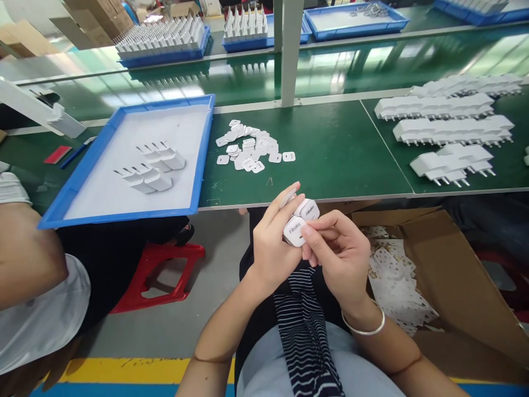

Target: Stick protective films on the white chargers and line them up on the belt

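Starting at the left, a blue tray (202, 160) with a few plugs is seen; below the bench edge, two white chargers (300, 220) are gripped between the left hand (270, 248) and the right hand (341, 259), fingers closed around them; a cardboard box (454, 275) is seen rightward.

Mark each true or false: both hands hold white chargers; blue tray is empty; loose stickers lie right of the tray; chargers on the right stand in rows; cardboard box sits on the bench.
1. Left hand and right hand hold white chargers. True.
2. The blue tray is empty. False: several chargers lie in it.
3. Loose stickers lie right of the tray. True.
4. Charger rows lie at the right. True.
5. The cardboard box sits on the bench. False: it is below the bench edge.
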`<state>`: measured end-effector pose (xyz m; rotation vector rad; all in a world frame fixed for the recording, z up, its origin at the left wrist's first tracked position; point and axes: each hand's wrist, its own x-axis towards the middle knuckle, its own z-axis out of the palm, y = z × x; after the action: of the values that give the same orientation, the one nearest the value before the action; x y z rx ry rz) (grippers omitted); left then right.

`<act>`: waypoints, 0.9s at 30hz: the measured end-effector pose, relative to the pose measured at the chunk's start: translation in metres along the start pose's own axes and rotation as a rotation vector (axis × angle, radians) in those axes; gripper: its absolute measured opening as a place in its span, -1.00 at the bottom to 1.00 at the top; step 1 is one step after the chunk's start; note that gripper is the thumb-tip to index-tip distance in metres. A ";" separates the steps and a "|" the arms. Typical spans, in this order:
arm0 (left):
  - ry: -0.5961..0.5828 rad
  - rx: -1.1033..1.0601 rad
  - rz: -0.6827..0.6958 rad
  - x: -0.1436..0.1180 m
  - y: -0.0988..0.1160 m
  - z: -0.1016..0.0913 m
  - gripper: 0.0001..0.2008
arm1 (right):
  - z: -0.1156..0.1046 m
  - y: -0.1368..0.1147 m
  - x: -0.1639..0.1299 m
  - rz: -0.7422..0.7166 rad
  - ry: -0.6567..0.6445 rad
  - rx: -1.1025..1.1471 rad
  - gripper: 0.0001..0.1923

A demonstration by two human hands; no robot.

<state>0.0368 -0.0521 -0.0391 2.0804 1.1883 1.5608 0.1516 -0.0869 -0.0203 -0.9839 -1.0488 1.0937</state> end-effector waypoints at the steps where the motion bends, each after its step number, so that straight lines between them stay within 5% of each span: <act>1: 0.002 -0.002 0.001 0.000 0.000 0.000 -0.63 | 0.000 -0.001 0.000 -0.002 0.006 -0.002 -0.86; 22: 0.008 -0.031 0.037 -0.002 0.000 0.002 -0.62 | -0.003 -0.005 0.007 0.106 -0.050 0.024 -0.76; 27: -0.001 -0.067 -0.053 -0.003 -0.001 0.002 -0.66 | -0.002 -0.003 0.010 0.096 -0.027 -0.072 -0.72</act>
<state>0.0384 -0.0533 -0.0423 1.9918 1.1646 1.5536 0.1556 -0.0779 -0.0166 -1.0893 -1.0786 1.1570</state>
